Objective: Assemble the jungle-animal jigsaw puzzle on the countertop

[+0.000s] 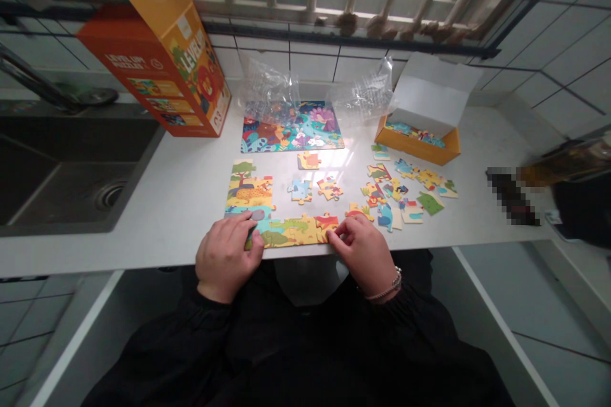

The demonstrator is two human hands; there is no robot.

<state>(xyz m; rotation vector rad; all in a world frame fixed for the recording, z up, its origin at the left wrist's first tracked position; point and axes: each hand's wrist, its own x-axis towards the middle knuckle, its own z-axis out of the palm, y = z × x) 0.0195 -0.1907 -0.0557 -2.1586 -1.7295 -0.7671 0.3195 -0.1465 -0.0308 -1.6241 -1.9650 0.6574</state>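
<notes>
Head view showed a dark sink [62, 187] at far left, a tall orange box [167, 92] standing beside its far right corner. A broad strip of desk [176, 203] gave room before the L-shaped, partly joined puzzle [249, 193], close to the near edge. The left hand [228, 254] rested over its near left corner, thumb apart from fingers. Three loose pieces [300, 191] lay inside the L. The right hand [363, 251] touched its right end, fingertips drawn in; whether they pinched anything, I could not tell. Scattered pieces [431, 203] crowded the right, near a small open box [413, 145]; more desk ran beyond.
</notes>
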